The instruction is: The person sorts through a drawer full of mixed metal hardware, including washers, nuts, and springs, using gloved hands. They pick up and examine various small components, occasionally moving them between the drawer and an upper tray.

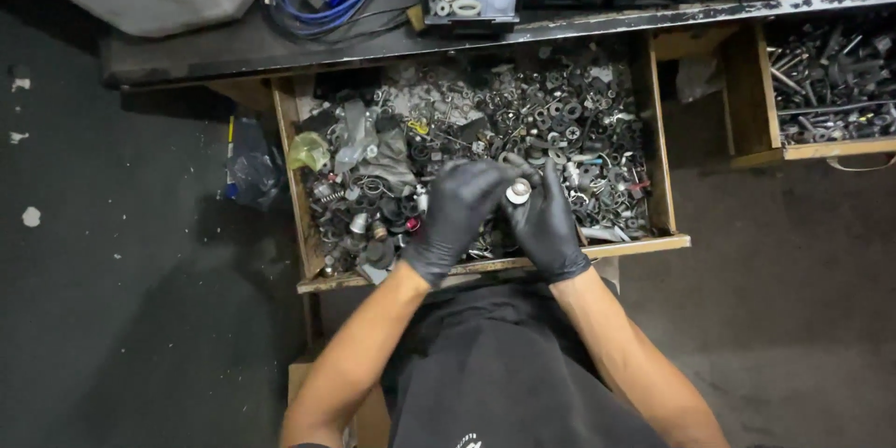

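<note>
Your right hand pinches a small silver washer above the open drawer's front edge; your left hand, fingers curled, steadies it for inspection.

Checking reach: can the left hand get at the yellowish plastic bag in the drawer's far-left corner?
Probably yes. The left hand hovers over the open drawer, and the yellowish plastic bag lies uncovered on top, with nothing between them.
</note>
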